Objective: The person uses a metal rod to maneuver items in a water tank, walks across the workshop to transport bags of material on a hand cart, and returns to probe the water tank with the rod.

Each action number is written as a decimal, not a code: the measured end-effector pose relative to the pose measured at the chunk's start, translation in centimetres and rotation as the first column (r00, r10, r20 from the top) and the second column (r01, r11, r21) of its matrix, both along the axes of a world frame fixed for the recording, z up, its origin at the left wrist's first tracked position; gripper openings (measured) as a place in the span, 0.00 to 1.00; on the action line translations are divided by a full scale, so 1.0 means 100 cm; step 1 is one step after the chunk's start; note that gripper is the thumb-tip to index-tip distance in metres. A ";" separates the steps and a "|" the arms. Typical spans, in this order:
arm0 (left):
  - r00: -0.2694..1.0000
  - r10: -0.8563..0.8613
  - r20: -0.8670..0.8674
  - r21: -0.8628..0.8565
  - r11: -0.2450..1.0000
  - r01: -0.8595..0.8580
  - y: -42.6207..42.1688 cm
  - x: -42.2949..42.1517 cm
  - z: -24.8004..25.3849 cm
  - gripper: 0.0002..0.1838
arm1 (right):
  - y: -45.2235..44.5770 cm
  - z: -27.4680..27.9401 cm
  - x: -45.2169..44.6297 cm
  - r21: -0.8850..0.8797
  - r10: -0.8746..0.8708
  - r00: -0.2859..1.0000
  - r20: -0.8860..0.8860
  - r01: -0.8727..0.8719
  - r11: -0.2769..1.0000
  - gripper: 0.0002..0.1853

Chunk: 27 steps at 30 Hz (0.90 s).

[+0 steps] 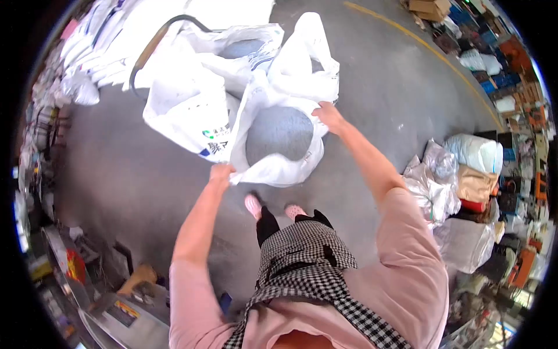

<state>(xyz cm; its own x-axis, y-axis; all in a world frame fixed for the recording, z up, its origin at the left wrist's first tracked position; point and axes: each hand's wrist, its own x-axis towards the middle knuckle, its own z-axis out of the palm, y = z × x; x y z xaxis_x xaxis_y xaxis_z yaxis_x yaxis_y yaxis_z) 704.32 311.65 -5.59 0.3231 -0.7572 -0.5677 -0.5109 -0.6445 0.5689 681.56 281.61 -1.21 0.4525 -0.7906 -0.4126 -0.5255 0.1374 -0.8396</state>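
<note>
A white sack (273, 170) stands open on the floor before me, with grey material (280, 134) visible inside. My left hand (221, 173) is closed on the sack's near left rim. On the right side of the same rim, my right hand (329, 115) grips the sack's edge. Other open white sacks crowd around it: one with dark and green print (192, 116) on the left, one behind (232, 34) with grey contents, and another (302, 64) at the back right.
A cart handle (152, 47) curves behind the sacks. White sacks (93, 52) lie at the far left. Wrapped bundles (465, 244) sit at the right. Metal equipment (125, 323) stands at the lower left. A yellow line (407, 32) crosses the floor.
</note>
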 end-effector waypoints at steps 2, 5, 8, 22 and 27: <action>0.680 -0.467 0.565 0.066 0.848 0.526 -0.050 0.013 -0.057 0.09 | -0.026 -0.109 0.003 -0.183 -0.101 0.992 0.074 0.113 0.977 0.13; 0.824 -0.397 0.403 0.006 0.902 0.432 -0.079 0.012 -0.071 0.09 | -0.023 -0.114 -0.008 -0.109 -0.098 0.984 -0.149 0.083 0.991 0.20; 0.242 0.769 -0.592 0.426 0.553 -0.716 -0.085 0.029 -0.074 0.10 | -0.013 -0.076 0.004 0.348 -0.523 0.824 0.218 0.435 0.831 0.23; 0.517 0.468 -0.717 0.317 0.879 -0.357 -0.024 0.061 0.040 0.20 | 0.065 0.244 -0.026 -0.474 -0.057 0.763 0.644 0.456 0.753 0.24; 0.656 0.303 -0.691 0.069 0.932 -0.357 0.025 0.091 0.108 0.14 | 0.117 0.463 -0.028 -0.959 0.665 0.730 0.157 0.273 -0.074 0.33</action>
